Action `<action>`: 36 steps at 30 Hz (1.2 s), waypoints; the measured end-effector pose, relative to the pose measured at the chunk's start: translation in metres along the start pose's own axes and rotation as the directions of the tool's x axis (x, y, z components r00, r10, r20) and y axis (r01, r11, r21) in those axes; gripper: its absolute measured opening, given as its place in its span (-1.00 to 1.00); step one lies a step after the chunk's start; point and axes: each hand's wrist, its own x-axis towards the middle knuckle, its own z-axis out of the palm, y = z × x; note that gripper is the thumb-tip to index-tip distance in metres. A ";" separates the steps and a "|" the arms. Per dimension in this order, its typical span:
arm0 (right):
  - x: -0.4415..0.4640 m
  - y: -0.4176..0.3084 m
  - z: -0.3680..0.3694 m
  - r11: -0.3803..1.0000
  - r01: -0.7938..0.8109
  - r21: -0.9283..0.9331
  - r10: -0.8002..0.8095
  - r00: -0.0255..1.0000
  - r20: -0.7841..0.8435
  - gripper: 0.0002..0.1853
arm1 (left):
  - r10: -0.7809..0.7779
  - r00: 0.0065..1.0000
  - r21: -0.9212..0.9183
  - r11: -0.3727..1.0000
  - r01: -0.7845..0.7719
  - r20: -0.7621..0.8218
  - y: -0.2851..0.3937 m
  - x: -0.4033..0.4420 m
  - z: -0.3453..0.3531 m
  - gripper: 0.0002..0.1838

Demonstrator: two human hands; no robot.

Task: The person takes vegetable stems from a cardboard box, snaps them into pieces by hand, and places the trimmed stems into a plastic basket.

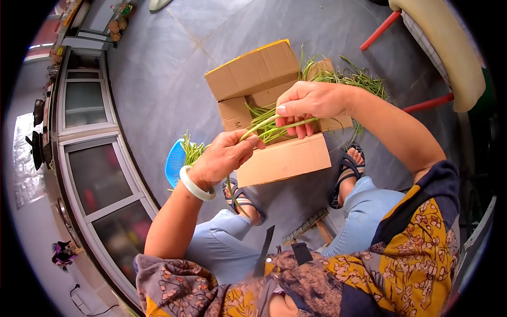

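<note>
The stem [260, 126] is up over the open box, stretched between the two hands. From where I stand, its long axis runs on a slant: one end up at the right fingertips, away from the body and to the right, the other way down through the left hand, nearer the body. Past that hand a thin length hangs down toward the left foot [243, 203].

A glass-fronted cabinet [90, 158] lines the person's left side. On the grey floor [169, 63], the box [285, 161] sits in front of the feet, flaps spread, with a heap [364, 82] of more green stems in it and spilling over its far right side. A blue basket [174, 161] of cut greens sits left of it.

The right hand [309, 103] pinches the stem between thumb and forefinger, other fingers curled loosely below. The left hand [224, 153], with a pale bangle [197, 185] at its wrist, grips it with bent fingers.
</note>
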 end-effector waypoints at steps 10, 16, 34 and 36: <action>-0.006 -0.012 0.026 0.884 -0.015 -0.467 -0.002 0.999 -0.035 -0.76 | -0.042 0.999 -0.026 0.999 0.043 0.027 -0.003 -0.017 0.025 -0.69; 0.005 0.017 0.031 0.623 0.237 -0.745 -0.493 0.859 -0.140 -0.77 | 0.058 0.992 -0.167 0.983 -0.077 -0.114 -0.016 -0.029 0.055 -0.68; 0.024 0.016 0.003 0.990 -0.142 -0.024 0.143 0.989 0.032 -0.69 | 0.024 0.930 -0.247 0.961 -0.122 -0.368 -0.052 -0.033 0.027 -0.73; 0.025 0.018 0.009 0.987 -0.071 -0.145 0.084 0.993 0.083 -0.70 | 0.020 0.925 -0.251 0.960 -0.123 -0.378 -0.057 -0.035 0.024 -0.74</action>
